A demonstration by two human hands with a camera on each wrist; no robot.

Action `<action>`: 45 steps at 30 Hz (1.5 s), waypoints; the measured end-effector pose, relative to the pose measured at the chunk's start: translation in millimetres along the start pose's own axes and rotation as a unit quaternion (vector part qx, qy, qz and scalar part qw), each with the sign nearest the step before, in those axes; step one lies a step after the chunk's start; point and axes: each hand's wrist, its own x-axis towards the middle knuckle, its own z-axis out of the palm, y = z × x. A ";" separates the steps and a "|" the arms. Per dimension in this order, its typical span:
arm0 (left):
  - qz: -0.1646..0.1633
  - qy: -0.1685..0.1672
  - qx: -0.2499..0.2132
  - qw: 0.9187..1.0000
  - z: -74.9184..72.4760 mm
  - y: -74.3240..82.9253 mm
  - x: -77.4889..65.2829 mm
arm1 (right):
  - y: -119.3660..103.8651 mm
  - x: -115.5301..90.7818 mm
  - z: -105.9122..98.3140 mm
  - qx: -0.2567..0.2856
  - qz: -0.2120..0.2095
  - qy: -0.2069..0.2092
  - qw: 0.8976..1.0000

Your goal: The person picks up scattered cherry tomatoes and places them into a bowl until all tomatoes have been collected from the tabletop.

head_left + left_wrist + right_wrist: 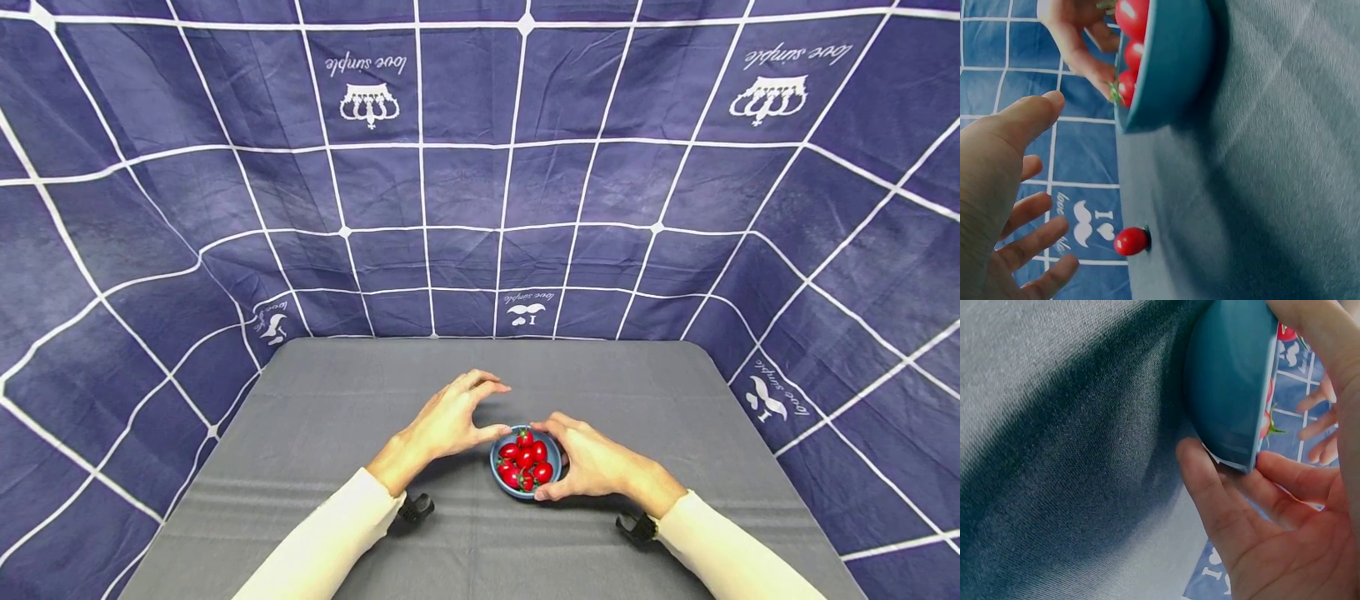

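Observation:
A small blue bowl (pixel 496 473) filled with several red cherry tomatoes (pixel 525 456) is at the middle of the grey-covered table. My right hand (pixel 596 460) holds the bowl from its right side, thumb at the near rim and fingers round the far side. In the right wrist view, fingertips lie against the outer wall of the bowl (pixel 1229 381). My left hand (pixel 448 419) hovers at the bowl's left, fingers spread and holding nothing, its thumb tip close to the rim. One loose cherry tomato (pixel 1132 240) lies on the cloth in the left wrist view; the head view hides it.
Grey cloth (pixel 360 367) covers the table. A blue curtain with white grid lines (pixel 465 192) surrounds the back and both sides. Black wrist straps (pixel 637 527) show at both cuffs.

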 end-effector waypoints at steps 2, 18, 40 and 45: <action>-0.011 -0.002 0.000 1.000 1.0 -4.8 1.9 | 0.7 -0.2 0.4 0.015 0.005 -0.004 1.000; -0.080 -0.007 -0.031 0.996 10.4 -31.3 13.1 | 5.3 -11.2 6.9 0.082 0.014 0.003 0.997; -0.114 0.004 -0.050 0.992 33.7 -58.8 32.5 | 5.8 -9.0 7.1 0.097 0.010 0.008 0.995; -0.066 0.023 -0.068 0.995 50.6 -74.7 37.5 | 6.3 -9.1 7.4 0.096 0.013 0.007 0.995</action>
